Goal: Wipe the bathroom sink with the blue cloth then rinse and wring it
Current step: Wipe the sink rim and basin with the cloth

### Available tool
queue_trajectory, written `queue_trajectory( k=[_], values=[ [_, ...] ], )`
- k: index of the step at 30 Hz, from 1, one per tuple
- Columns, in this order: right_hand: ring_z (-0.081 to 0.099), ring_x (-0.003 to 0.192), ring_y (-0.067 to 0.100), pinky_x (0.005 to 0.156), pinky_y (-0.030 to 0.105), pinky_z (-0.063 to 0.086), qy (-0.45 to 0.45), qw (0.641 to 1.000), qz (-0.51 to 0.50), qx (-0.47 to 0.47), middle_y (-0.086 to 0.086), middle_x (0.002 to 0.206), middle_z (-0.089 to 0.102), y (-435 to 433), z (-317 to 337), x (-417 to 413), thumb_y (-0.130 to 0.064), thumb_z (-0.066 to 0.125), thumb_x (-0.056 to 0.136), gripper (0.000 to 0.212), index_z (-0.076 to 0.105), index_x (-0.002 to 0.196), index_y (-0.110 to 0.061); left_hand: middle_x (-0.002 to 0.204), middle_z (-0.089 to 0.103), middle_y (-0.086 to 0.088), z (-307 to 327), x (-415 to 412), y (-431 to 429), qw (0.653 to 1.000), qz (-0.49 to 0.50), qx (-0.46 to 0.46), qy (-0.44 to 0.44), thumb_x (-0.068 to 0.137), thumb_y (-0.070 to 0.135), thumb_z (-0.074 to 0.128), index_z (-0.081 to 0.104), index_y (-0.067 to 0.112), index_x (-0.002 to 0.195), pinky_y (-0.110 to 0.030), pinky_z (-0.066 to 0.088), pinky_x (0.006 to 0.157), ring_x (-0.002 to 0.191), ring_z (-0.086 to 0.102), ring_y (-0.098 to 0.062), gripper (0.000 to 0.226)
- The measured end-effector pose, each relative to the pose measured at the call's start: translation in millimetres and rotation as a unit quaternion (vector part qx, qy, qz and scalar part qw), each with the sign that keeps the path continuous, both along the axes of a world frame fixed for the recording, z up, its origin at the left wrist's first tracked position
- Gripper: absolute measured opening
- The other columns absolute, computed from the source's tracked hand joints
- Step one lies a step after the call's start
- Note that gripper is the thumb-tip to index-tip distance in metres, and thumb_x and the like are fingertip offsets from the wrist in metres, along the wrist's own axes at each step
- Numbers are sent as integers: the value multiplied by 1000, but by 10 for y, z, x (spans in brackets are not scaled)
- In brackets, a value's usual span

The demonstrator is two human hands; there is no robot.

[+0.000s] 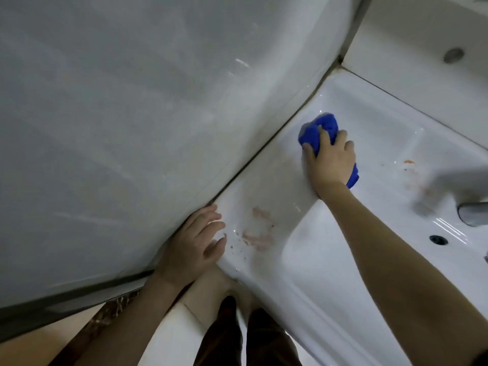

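Nearest, bottom centre: dark trouser legs [245,336] and a dark shoe [228,303] over pale floor tiles [184,326]; brown marbled strip [111,313] at near left.

Left hand [194,243] flat on near-left corner of white sink [303,273], fingers spread, open, gripping nothing; fingertips [215,215] right by the dark seam where sink edge meets glossy grey-white wall panel [118,114] filling the left side.

Just right of that hand, on the sink's flat ledge: reddish-pink smears [257,233] w/ small brown specks beside them; basin hollow curves down to the right of the smears.

Farther along the ledge: right hand [328,159] closed over bunched blue cloth [317,130], pressing it onto the ledge near the wall seam; cloth pokes out beyond the fingers on the far side and a bit at the wrist's right; forearm crosses above the basin.

Right of cloth: orange spot [408,161] and faint reddish marks on ledge; metal tap [472,212] at right edge, blurred; dark overflow hole [438,239] in basin wall below it.

Farthest, top right: white surface behind sink w/ a round grey fitting [453,55]; what it is, can't tell.
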State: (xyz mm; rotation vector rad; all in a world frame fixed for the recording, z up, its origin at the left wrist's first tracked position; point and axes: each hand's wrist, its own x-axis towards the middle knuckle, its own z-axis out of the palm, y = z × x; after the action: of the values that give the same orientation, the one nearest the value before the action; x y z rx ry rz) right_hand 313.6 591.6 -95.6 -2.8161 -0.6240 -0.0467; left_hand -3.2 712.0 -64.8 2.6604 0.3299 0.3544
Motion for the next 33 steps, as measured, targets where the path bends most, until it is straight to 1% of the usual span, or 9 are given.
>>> queue_trajectory(
  k=[2,7,9,14,21,23,26,28,33],
  values=[
    [49,97,37,82,42,41,6,999,30,10,18,125,50,50,7,-351,-46,47,96,53,47,138,-15,110,67,-12,-43,-68,4,1000,6,-4,-24,90,20,63,72,2,93,-34,46,103,123,56,-23,20],
    [55,80,36,69,43,50,-59,946,316,23,17,107,60,-314,-153,-884,-47,46,93,49,58,129,-15,88,65,-11,-116,-49,-45,998,21,-11,-64,90,11,56,65,-1,77,-28,43,103,120,56,-24,20],
    [56,79,38,65,42,48,-80,957,277,26,22,103,59,-264,-155,-516,-47,47,92,50,61,127,-14,81,61,-10,-133,-35,-53,997,28,-20,-65,91,11,52,62,0,73,-25,39,104,117,56,-25,23],
    [47,102,39,83,44,41,-4,1000,-26,10,19,129,45,102,-1,-79,-49,44,96,56,42,143,-19,77,58,-8,-179,-32,-44,996,35,-42,-72,89,10,52,61,1,70,-23,41,99,109,55,-23,23],
    [53,82,33,71,43,47,-46,946,317,50,15,107,59,-370,-127,-1329,-46,50,94,47,61,130,-18,76,57,-8,-160,-36,-40,994,43,-62,-79,88,12,52,59,2,68,-18,38,98,110,56,-21,24],
    [53,81,34,69,42,47,-59,957,279,58,18,104,58,-331,-137,-1000,-47,51,93,47,62,128,-17,74,56,-7,-165,-25,-32,994,43,-58,-81,88,10,53,57,3,66,-18,38,98,109,56,-21,24],
    [50,93,36,79,42,44,-18,998,45,46,18,116,52,-36,-80,-520,-49,50,93,51,53,135,-20,71,54,-8,-176,-38,-31,994,40,-56,-85,87,8,53,56,2,64,-18,37,99,107,56,-22,24],
    [49,96,34,82,42,42,10,999,-11,30,16,120,50,92,-60,-552,-49,48,94,53,47,140,-22,73,56,-8,-172,-39,-33,995,38,-53,-74,88,8,53,56,2,65,-19,37,99,108,56,-22,24],
    [49,90,31,77,42,46,-2,976,216,32,14,113,54,-225,-56,-1517,-51,48,92,53,52,137,-22,90,63,-7,-104,-82,-4,997,17,-65,-47,88,17,59,64,6,80,-29,45,99,116,55,-22,14]
  ],
)
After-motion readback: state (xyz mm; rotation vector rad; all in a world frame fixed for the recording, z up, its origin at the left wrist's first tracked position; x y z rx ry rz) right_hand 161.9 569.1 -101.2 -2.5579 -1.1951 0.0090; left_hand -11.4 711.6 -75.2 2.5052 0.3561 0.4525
